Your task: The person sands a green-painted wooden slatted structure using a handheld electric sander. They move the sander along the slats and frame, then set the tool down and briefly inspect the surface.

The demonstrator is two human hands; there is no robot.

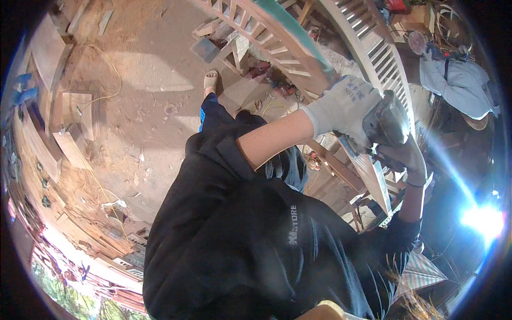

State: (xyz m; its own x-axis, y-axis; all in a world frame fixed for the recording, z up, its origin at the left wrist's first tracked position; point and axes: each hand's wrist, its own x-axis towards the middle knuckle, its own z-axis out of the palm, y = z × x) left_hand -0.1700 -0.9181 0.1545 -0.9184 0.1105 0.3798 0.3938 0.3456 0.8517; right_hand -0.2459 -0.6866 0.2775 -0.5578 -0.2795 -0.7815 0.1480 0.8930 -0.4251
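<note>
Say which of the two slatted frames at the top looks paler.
The right frame, seen beside the tool: it looks whitish-grey, whereas the left frame looks browner.

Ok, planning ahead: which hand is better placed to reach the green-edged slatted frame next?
Probably the left hand: though on the dark tool, it's nearer the frame; the right hand is across the tool.

A person's gloved left hand [349, 106] and right hand [412, 159] hold a dark power tool [388, 120] beside a slatted wooden panel [358, 45].
</note>
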